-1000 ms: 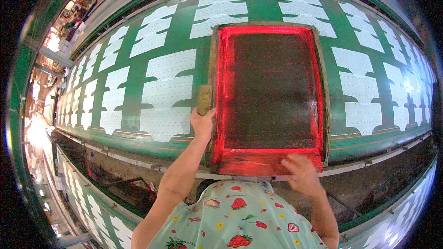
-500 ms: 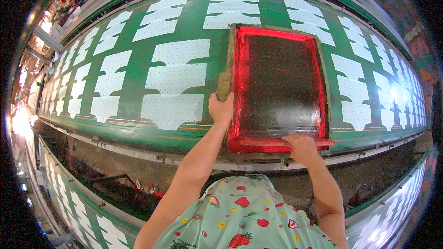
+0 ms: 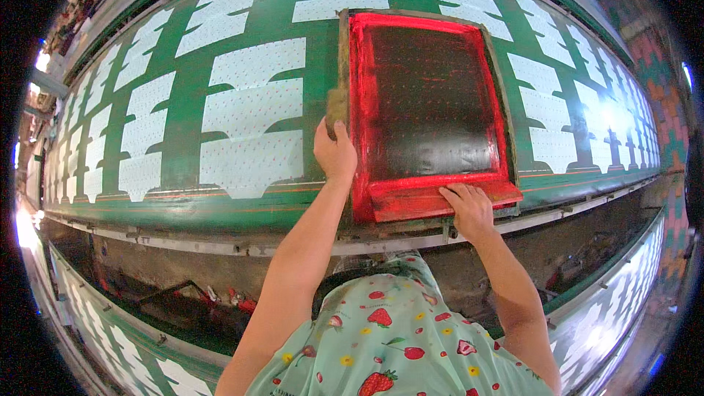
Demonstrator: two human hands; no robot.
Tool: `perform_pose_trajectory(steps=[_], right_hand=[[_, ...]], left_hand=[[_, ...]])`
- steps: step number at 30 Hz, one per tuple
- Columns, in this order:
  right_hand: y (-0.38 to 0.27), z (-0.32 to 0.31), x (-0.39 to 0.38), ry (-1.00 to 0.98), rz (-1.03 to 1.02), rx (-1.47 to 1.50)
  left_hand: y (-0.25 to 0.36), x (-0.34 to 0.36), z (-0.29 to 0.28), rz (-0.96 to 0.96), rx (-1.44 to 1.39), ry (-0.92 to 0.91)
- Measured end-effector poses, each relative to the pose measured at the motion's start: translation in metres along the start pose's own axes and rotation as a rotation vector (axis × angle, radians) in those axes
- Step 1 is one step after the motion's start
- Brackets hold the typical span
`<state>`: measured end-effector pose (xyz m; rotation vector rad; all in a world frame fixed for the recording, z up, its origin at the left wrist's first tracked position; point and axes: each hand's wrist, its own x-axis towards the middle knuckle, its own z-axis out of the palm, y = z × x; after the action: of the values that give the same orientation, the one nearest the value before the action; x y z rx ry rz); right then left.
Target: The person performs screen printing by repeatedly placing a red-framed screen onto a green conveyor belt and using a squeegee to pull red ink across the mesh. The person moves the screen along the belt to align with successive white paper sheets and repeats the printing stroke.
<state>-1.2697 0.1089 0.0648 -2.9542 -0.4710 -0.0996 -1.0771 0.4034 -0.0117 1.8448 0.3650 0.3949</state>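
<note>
A screen-printing frame (image 3: 429,95) with dark mesh and a red ink-smeared border lies on the green table, over part of the rows of printed pieces. My left hand (image 3: 336,152) is closed round a worn block-like handle (image 3: 336,105) on the frame's left side. At the near end of the screen my right hand (image 3: 469,209) grips a long red-stained squeegee (image 3: 411,202) by its upper edge, fingers bent over it. The squeegee lies crosswise, its broad face tilted up. Its blade edge against the mesh is hard to make out.
White cut fabric pieces (image 3: 253,121) with small printed dots lie in rows on the long green table (image 3: 293,209). A metal rail (image 3: 213,243) runs along its near edge. Another table with white pieces (image 3: 125,345) stands behind me on both sides.
The squeegee has tipped, so more of its broad red face shows at the near end. My right fingers have shifted over its edge. The whole view has moved; my left hand keeps the handle.
</note>
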Motion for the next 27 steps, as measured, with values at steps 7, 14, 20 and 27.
perform_pose_trajectory(steps=[7, 14, 20, 27], right_hand=[[0.057, 0.019, 0.107, 0.088, 0.027, -0.036], [0.135, 0.030, 0.243, 0.082, 0.041, -0.052], [0.197, 0.043, 0.349, 0.165, -0.069, -0.113], [0.227, 0.028, 0.430, 0.052, -0.057, -0.095]], left_hand=[[-0.004, 0.000, 0.002, -0.006, 0.010, 0.005], [0.012, -0.003, 0.003, -0.040, -0.021, -0.009], [0.019, -0.003, 0.005, -0.047, 0.117, 0.022], [0.008, -0.002, 0.010, -0.127, 0.108, 0.083]])
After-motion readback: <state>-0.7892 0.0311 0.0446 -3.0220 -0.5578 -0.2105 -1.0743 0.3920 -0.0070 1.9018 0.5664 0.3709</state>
